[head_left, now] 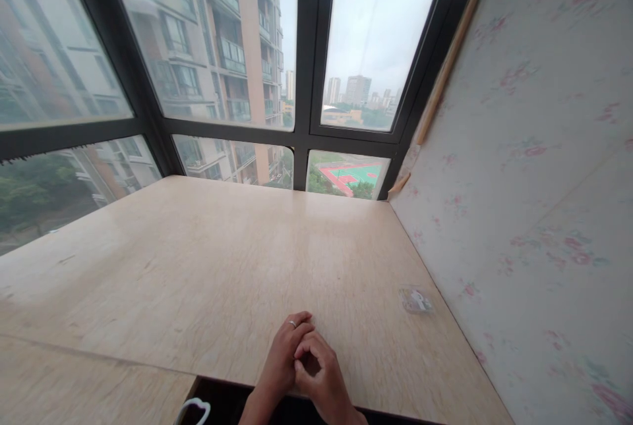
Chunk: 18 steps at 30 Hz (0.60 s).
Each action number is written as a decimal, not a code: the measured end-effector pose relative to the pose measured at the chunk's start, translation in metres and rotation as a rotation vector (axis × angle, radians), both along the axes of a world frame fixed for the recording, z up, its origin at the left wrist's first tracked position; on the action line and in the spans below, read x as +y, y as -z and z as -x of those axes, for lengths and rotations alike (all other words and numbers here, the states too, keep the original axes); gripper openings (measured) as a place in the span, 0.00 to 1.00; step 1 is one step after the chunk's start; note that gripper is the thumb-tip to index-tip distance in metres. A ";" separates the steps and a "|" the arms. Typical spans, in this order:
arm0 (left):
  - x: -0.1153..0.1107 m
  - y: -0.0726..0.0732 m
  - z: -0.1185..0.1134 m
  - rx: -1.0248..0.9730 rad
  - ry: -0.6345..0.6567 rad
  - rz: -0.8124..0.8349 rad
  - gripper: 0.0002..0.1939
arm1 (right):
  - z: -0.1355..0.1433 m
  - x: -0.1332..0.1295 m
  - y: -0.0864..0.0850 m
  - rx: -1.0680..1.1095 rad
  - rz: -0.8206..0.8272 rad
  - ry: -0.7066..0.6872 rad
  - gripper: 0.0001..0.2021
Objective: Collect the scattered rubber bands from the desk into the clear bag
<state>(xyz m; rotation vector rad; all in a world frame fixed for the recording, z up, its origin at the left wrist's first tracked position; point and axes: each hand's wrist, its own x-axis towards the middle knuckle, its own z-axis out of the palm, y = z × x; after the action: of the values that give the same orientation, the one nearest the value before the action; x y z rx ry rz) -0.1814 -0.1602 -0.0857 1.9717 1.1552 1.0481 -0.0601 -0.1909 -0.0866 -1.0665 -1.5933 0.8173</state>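
Observation:
My left hand (pixel 284 356) and my right hand (pixel 324 372) meet at the near edge of the pale stone ledge (pixel 237 267). A thin ring (pixel 293 324) sits on one left finger. The left fingers are bent and pressed together, their tips partly covered by the right hand. Right thumb and forefinger curl into a loop, with their tips against the left hand. Whatever lies between the fingers, if anything, is hidden or too small to name. To the right, apart from both hands, lies a small clear plastic box (pixel 415 300) with something whitish in it.
Dark-framed windows (pixel 302 82) border the ledge at the back and left. A flower-patterned wall (pixel 534 214) rises on the right. Below the ledge's near edge is a dark surface (pixel 225 402) with a white curved loop (pixel 202 404) at its left.

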 end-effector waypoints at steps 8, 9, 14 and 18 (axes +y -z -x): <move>0.002 0.005 -0.003 0.034 -0.071 0.030 0.17 | -0.003 0.005 -0.005 0.018 0.020 -0.031 0.05; 0.002 0.007 -0.003 0.029 -0.070 0.023 0.17 | -0.004 0.004 -0.004 0.014 0.004 -0.050 0.05; 0.006 0.022 0.000 0.058 -0.075 -0.059 0.16 | -0.002 -0.001 0.009 -0.072 -0.039 -0.071 0.10; 0.012 0.035 0.000 0.134 -0.102 -0.144 0.17 | 0.006 0.001 0.020 -0.126 0.027 -0.003 0.21</move>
<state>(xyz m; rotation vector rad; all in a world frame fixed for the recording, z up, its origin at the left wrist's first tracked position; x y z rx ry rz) -0.1813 -0.1480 -0.1208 2.1418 1.2952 1.0915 -0.0663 -0.1900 -0.1065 -1.1539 -1.6933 0.7886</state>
